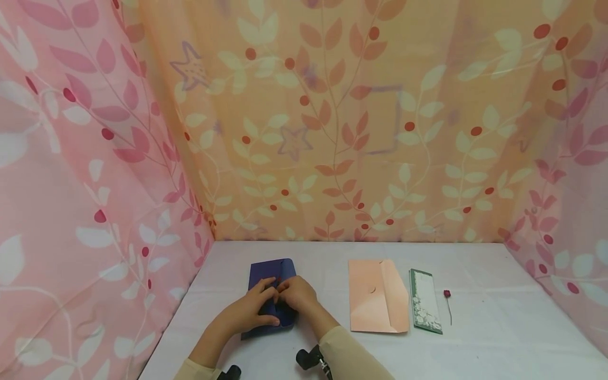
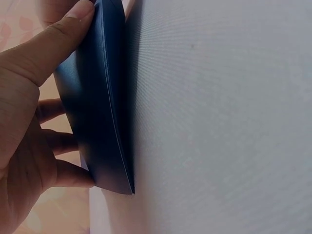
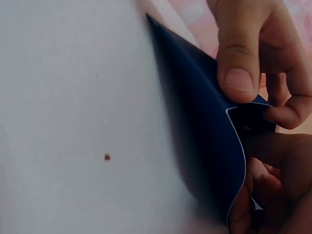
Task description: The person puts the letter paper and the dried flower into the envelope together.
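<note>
Toward the table's (image 1: 328, 264) left edge, a smooth dark-blue envelope (image 1: 262, 269), its pale-edged flap (image 3: 212, 141) lifted, is gripped by the left hand (image 1: 249, 311) while the right hand's (image 1: 299, 293) curled fingers pinch the flap.

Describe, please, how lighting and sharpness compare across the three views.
Head: bright, with pale sheen on the peach envelope; left wrist: dimmer, with dark shadow on the tablecloth beside the blue envelope; right wrist: also dim, the curtain out of focus.

the left hand (image 1: 254, 306), left of centre low in the head view, spreads thumb from fingers; the right hand (image 1: 298, 293) bends its fingers beside it; both forearms (image 1: 209, 343) slant inward from the bottom edge.
</note>
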{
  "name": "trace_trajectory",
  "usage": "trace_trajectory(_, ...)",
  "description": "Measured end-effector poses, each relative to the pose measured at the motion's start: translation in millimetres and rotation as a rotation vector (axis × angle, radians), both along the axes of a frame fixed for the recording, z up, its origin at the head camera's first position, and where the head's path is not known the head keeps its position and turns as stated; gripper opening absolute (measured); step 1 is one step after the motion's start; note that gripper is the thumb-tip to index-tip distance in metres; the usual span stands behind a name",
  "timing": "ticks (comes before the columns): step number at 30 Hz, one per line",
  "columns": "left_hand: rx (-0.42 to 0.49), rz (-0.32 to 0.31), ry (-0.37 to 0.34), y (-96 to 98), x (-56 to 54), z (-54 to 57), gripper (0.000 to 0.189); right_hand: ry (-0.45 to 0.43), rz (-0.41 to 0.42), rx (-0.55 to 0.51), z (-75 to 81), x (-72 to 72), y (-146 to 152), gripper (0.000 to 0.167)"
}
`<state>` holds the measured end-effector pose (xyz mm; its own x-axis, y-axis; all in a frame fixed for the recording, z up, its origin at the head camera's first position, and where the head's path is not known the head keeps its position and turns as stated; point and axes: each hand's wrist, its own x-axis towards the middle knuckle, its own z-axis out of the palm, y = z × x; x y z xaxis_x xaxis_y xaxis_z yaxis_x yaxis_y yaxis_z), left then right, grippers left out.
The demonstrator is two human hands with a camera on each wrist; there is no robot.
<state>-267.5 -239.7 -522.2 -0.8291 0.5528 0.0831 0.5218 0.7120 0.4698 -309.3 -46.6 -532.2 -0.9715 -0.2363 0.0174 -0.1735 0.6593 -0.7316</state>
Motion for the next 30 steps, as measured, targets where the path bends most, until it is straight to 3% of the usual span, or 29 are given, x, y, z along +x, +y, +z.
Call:
trace_trajectory(8, 0.0, 0.005, -0.032, 0.2, 0.6, 0.6, 0.042, -0.022, -0.01, 0.017, -1.9, -1.0, -2, 0.009)
trace_trajectory(10, 0.002, 0.007, -0.043, 0.8, 0.7, 0.9, 0.042, -0.042, 0.0, -0.017, -2.8, -1.6, -1, 0.01)
trace_trajectory(17, 0.017, -0.017, -0.062, 3.7, 0.6, -0.2, 0.043, -0.209, 0.037, -0.3, -8.2, -3.3, -2, 0.009)
trace_trajectory(25, 0.003, -0.015, -0.057, 3.3, 0.7, -1.8, 0.046, -0.271, -0.007, -0.383, -12.1, -3.2, -3, 0.012)
trace_trajectory(30, 0.013, -0.017, -0.045, 3.1, 0.5, -0.3, 0.043, -0.277, 0.003, -0.366, -10.2, -3.7, -5, 0.013)
